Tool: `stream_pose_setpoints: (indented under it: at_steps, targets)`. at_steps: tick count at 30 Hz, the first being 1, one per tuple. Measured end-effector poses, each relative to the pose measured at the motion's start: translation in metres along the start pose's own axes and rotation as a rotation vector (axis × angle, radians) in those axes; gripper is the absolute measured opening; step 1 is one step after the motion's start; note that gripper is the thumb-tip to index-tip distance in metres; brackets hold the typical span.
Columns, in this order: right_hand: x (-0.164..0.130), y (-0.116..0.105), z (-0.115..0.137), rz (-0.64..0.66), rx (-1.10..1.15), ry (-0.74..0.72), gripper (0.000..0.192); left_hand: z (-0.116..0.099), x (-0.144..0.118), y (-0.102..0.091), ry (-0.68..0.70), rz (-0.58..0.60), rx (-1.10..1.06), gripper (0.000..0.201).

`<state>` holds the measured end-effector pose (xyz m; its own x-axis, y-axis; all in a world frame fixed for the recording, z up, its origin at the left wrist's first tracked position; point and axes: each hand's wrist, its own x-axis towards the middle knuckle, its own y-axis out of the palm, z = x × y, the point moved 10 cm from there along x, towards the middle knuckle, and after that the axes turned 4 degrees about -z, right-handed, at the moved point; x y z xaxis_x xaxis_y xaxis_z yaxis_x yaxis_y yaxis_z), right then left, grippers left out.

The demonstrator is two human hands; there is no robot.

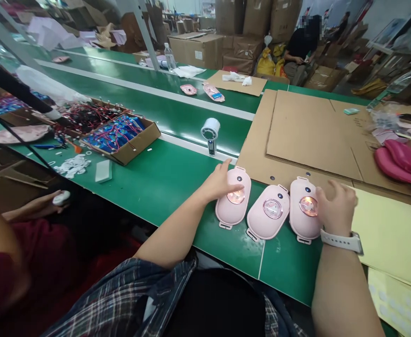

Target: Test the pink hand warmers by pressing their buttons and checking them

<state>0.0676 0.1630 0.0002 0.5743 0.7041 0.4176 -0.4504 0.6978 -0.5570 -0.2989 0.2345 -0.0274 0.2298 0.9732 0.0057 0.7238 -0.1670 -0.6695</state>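
Observation:
Three pink oval devices lie side by side on the green bench in front of me. My left hand [219, 182] rests on the left pink device [231, 206], fingers spread over its upper left edge. My right hand [335, 206], with a white watch on the wrist, touches the right side of the right pink device [302, 215]. The middle pink device [268, 213] lies untouched between them. The round centres of the outer two glow orange. Neither hand grips anything.
A small white handheld fan [210, 133] stands behind the devices. Flat cardboard sheets [311, 131] and yellow sheets [391, 234] lie to the right. A box of blue parts with wires [119, 135] sits at left. A co-worker's hand [56, 199] holds a white piece at far left. Another person sits far back.

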Motion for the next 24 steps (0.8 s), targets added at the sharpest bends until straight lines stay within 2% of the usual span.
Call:
stream_pose_setpoints:
  at_steps: [1, 3, 5, 7, 10, 12, 16, 24]
  targets:
    - [-0.006, -0.005, 0.015, -0.061, -0.021, -0.079, 0.042, -0.006, -0.001, -0.004, 0.042, -0.025, -0.086, 0.107]
    - [-0.024, 0.001, 0.039, -0.032, 0.127, -0.117, 0.036, -0.019, -0.004, -0.009, 0.124, -0.038, -0.284, 0.105]
    - [-0.047, 0.022, 0.059, 0.144, 0.380, -0.072, 0.032, -0.034, -0.010, -0.007, 0.198, 0.019, -0.506, 0.093]
    - [-0.075, 0.050, 0.082, 0.400, 0.602, -0.050, 0.040, -0.050, -0.019, 0.003, 0.267, 0.121, -0.667, 0.077]
    - [-0.114, 0.081, 0.106, 0.742, 0.767, -0.051, 0.054, -0.063, -0.029, 0.016, 0.315, 0.188, -0.710, 0.062]
    - [-0.126, 0.089, 0.108, 0.857, 0.812, -0.032, 0.057, -0.065, -0.032, 0.021, 0.319, 0.177, -0.688, 0.061]
    - [-0.132, 0.096, 0.101, 0.955, 0.859, 0.067, 0.061, -0.064, -0.033, 0.023, 0.313, 0.174, -0.678, 0.061]
    - [-0.131, 0.096, 0.108, 0.921, 0.897, 0.108, 0.056, -0.066, -0.033, 0.018, 0.308, 0.160, -0.685, 0.056]
